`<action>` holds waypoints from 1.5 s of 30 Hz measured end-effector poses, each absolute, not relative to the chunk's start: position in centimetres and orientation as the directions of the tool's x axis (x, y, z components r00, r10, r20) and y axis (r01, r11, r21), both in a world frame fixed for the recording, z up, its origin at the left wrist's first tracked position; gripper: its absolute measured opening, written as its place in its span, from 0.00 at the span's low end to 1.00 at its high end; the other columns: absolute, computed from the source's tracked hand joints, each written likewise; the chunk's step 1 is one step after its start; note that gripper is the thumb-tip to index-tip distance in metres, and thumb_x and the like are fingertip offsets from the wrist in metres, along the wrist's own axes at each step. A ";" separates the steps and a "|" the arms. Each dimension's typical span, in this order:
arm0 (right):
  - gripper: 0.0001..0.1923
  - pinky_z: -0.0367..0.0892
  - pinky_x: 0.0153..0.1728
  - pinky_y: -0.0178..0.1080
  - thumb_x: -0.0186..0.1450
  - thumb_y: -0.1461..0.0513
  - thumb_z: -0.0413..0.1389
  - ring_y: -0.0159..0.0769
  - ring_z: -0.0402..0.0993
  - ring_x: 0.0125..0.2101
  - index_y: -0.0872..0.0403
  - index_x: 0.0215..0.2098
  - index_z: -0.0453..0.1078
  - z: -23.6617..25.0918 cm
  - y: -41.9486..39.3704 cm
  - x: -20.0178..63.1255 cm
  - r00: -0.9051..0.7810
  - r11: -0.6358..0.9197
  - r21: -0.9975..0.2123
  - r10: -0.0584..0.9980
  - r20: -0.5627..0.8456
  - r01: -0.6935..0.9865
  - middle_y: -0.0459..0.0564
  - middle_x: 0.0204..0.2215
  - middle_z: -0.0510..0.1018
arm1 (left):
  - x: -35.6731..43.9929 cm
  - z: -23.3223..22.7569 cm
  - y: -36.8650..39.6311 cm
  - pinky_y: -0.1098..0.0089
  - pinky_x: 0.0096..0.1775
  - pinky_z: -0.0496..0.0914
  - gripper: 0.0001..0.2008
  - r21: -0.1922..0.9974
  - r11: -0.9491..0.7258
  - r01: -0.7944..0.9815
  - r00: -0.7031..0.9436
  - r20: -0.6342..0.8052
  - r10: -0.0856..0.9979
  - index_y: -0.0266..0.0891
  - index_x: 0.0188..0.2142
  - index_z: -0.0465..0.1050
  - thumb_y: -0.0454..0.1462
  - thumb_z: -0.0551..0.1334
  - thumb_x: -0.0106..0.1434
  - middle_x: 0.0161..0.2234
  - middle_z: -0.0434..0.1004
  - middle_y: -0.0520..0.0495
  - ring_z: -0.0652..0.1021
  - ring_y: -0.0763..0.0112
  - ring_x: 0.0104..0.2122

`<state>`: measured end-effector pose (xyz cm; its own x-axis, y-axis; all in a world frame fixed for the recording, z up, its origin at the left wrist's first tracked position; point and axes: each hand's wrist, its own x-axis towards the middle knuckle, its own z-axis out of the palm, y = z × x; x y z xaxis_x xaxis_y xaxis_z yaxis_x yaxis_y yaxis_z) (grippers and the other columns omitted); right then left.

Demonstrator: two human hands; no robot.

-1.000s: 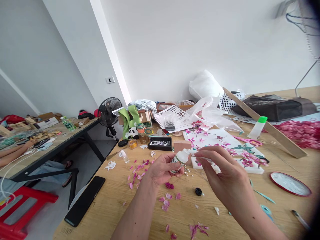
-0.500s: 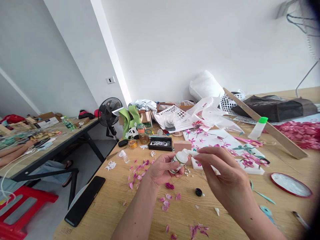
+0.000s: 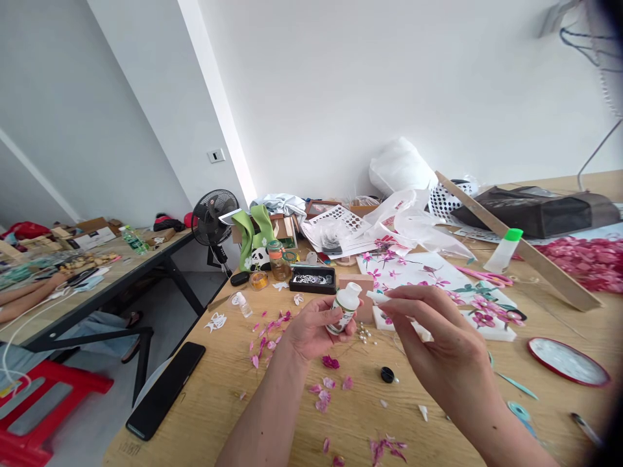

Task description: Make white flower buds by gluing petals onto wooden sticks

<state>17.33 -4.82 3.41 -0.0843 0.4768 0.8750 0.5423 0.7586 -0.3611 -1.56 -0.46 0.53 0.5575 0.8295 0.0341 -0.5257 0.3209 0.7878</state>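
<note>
My left hand [image 3: 318,324] is wrapped round a small white bottle [image 3: 344,310] with a printed label, held nearly upright above the table. My right hand [image 3: 433,331] pinches a small white nozzle [image 3: 377,297] between thumb and fingers, just right of the bottle's mouth and apart from it. Below the hands lie pink petals [image 3: 327,392] and a round black cap [image 3: 387,374]. Several pearl beads [image 3: 365,332] sit just beyond the left hand. A small white cone-shaped tip [image 3: 423,412] rests on the table under my right wrist.
A white foam board [image 3: 479,332] with pink flowers lies behind my right hand. A green-capped bottle [image 3: 503,250], a long wooden strip [image 3: 530,250] and a red-rimmed dish [image 3: 568,361] are at right. A phone [image 3: 165,390] lies at left; a black box [image 3: 312,279] stands ahead.
The white nozzle has come away from the bottle's mouth, leaving a gap between them. My left hand has tipped the bottle more upright. My right hand has stayed almost in place.
</note>
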 end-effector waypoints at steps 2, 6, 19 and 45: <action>0.08 0.65 0.36 0.38 0.66 0.68 0.55 0.34 0.70 0.38 0.49 0.38 0.72 3.2 -4.8 17.5 -0.046 0.742 -0.486 0.567 0.822 0.462 0.48 0.37 0.73 | -1.6 0.5 -0.4 0.74 0.23 0.56 0.25 0.789 0.321 -0.524 0.551 0.027 0.834 0.29 0.41 0.78 0.40 0.76 0.45 0.30 0.72 0.44 0.72 0.75 0.26; 0.04 0.67 0.36 0.37 0.62 0.61 0.62 0.35 0.71 0.37 0.49 0.36 0.73 2.9 -4.5 17.9 0.017 0.596 -0.796 0.800 0.600 0.106 0.47 0.36 0.75 | -1.6 0.4 -0.4 0.73 0.26 0.60 0.26 0.802 0.303 -0.514 0.534 0.023 0.845 0.29 0.41 0.78 0.41 0.76 0.44 0.29 0.73 0.44 0.73 0.72 0.27; 0.12 0.65 0.29 0.31 0.55 0.59 0.68 0.28 0.70 0.28 0.51 0.33 0.71 3.8 -3.7 18.1 -0.135 0.108 -0.882 0.973 0.189 -0.460 0.44 0.26 0.74 | -1.0 1.1 -1.0 0.69 0.34 0.64 0.25 0.853 0.194 -0.484 0.457 0.058 0.888 0.32 0.37 0.79 0.40 0.78 0.39 0.29 0.77 0.44 0.74 0.70 0.28; 0.12 0.70 0.28 0.27 0.53 0.59 0.69 0.25 0.70 0.25 0.53 0.32 0.75 3.0 -2.4 18.1 -0.320 -0.210 -0.681 0.947 0.037 -0.701 0.45 0.26 0.75 | -1.2 1.6 -1.1 0.70 0.37 0.63 0.24 0.886 0.094 -0.455 0.317 0.062 0.946 0.34 0.37 0.81 0.36 0.79 0.38 0.32 0.77 0.46 0.72 0.71 0.33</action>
